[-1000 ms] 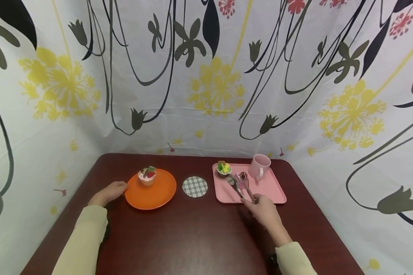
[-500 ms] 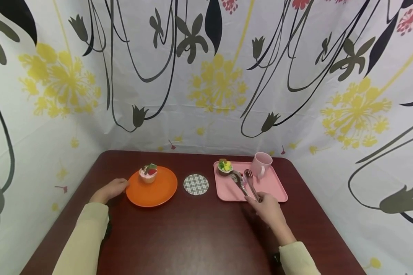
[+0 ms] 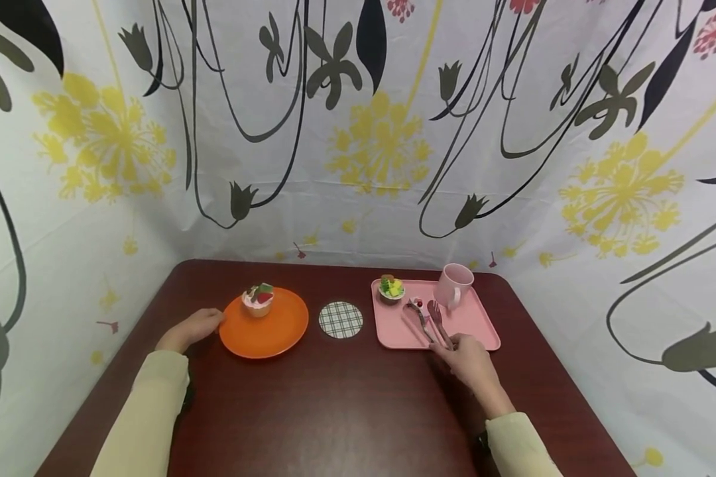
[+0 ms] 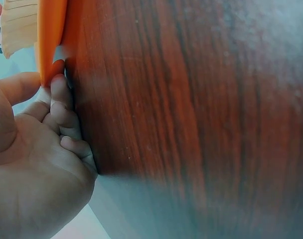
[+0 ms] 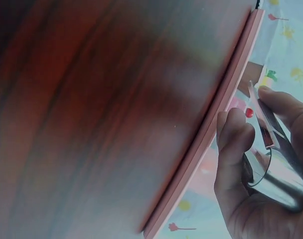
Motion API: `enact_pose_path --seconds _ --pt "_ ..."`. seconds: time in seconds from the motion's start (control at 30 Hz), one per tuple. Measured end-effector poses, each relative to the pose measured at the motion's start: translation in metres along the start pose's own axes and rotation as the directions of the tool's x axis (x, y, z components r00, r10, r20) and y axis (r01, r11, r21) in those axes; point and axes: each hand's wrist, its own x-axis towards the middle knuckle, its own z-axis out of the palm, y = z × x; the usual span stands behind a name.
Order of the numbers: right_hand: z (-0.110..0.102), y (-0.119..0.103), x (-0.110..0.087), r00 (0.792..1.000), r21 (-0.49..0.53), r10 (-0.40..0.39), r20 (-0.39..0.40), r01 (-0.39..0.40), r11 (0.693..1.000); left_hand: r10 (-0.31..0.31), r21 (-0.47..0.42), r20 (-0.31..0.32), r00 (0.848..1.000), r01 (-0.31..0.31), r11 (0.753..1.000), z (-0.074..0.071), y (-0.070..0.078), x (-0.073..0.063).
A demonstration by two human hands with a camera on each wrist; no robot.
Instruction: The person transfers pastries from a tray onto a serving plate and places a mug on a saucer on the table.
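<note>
My left hand (image 3: 192, 329) pinches the rim of an orange plate (image 3: 267, 338) between thumb and fingers. On that plate sits a cupcake (image 3: 257, 303) with a pale wrapper and a red-and-green topping. My right hand (image 3: 470, 364) grips metal tongs (image 5: 283, 181) near their bent end, thumb on one arm and fingers on the other. The two arms stand apart, their tips over a pink tray (image 3: 394, 336). Between the tips shows a small red-and-pink piece (image 3: 418, 303). A second cupcake (image 3: 390, 290), topped in yellow and green, stands at the tray's back left corner.
A pink mug (image 3: 453, 286) stands on the tray behind the tongs. Between plate and tray lies a round checked coaster (image 3: 341, 320). The dark wooden table (image 3: 322, 411) has flowered cloth (image 3: 310, 218) hanging behind it and on both sides.
The tongs have turned in my right hand, so the left arm's flat face now shows edge-on. Their tips have shifted slightly right. My left hand keeps its hold on the plate.
</note>
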Motion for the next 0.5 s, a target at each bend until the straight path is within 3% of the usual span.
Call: enact_pose_path --seconds 0.5 --pt "-0.0016 0.0049 0.0098 1.0 -0.027 -0.012 0.028 0.013 1.0 0.01 -0.002 -0.018 1.0 -0.01 1.0 0.0001 0.0019 -0.0006"
